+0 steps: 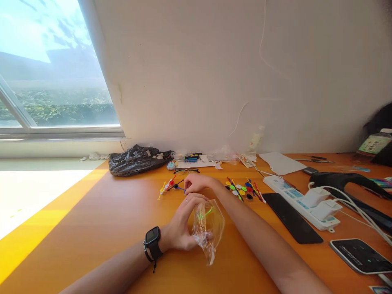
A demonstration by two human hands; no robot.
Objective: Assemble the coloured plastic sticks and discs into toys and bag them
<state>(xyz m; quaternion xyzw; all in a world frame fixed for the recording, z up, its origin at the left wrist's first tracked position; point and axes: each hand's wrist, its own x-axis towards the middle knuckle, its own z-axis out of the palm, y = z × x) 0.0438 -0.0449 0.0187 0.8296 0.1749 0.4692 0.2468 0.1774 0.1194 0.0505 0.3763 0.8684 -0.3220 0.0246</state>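
Plastic bag (218, 230) was grasped by left hand (183, 228), green piece (209, 211) not yet out; coloured discs (242, 192) lay out; hold of right hand (197, 183) unclear.

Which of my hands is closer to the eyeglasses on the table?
Your right hand. It is just on the near side of the eyeglasses. Your left hand is farther from them, closer to you, holding the clear plastic bag.

My one camera sits on my head, facing forward and down across the desk (119, 220); my left hand (181, 229) and right hand (197, 183) fall mid-view, close by, with the wall (196, 73) and window (58, 77) beyond.
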